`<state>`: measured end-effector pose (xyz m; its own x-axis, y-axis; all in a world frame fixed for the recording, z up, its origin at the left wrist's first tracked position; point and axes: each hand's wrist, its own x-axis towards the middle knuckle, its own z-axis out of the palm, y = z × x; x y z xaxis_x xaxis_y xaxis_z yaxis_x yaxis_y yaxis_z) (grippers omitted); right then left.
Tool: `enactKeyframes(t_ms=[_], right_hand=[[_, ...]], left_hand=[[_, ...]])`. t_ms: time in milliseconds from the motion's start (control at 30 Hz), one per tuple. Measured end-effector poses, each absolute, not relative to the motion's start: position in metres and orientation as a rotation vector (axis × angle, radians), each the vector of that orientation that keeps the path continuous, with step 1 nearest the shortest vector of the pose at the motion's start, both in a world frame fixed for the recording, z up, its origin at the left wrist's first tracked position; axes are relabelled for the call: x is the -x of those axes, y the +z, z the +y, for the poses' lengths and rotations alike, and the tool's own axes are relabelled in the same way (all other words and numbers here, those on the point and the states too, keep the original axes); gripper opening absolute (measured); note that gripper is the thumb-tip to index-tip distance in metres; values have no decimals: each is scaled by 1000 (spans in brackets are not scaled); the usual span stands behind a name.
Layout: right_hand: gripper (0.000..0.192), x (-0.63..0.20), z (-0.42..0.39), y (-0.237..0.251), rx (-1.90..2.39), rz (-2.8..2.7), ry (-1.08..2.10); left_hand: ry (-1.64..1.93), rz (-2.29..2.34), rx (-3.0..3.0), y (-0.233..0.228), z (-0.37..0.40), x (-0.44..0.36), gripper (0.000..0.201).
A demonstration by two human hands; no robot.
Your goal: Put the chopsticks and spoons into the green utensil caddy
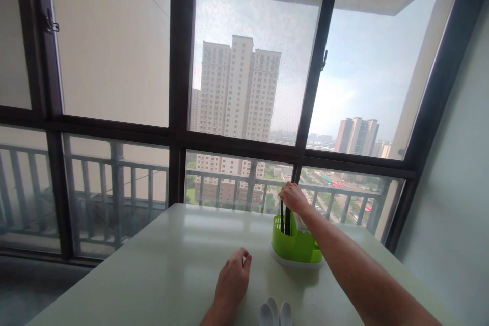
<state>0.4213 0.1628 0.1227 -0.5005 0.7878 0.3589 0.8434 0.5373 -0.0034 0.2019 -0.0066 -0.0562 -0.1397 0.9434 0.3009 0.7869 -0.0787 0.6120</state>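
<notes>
My right hand [295,197] reaches forward over a bright green utensil caddy [294,250], its fingers closed around the upper ends of black chopsticks [282,219]. The lower parts of the chopsticks stand inside the caddy's left compartment, which has a lattice wall. My forearm hides part of the caddy's right side. Loosely curled, my left hand [234,276] rests on the pale table with nothing visible in it. Three white spoons [286,311] lie at the bottom edge of the view, right of my left hand, their handles cut off by the frame.
The glossy pale table [153,265] reaches up to a large dark-framed window [179,86]. Outside are a grey railing [225,181] and tall buildings [240,86]. A plain wall [451,204] stands at the right. The caddy sits on a white base near the table's far side.
</notes>
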Motion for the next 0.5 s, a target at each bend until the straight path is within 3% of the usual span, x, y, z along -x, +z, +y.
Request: enactKeyframes(t_ms=[133, 367, 500], right_hand=[[30, -431, 164, 121, 1442, -2468, -288], [63, -438, 167, 116, 1511, -2503, -275], [70, -442, 164, 116, 1489, -2538, -213]], left_hand=[[1064, 1952, -1891, -63, -2, -202, 29], [1041, 1940, -1896, -67, 1, -201, 29], [993, 1963, -1910, -64, 0, -200, 30]])
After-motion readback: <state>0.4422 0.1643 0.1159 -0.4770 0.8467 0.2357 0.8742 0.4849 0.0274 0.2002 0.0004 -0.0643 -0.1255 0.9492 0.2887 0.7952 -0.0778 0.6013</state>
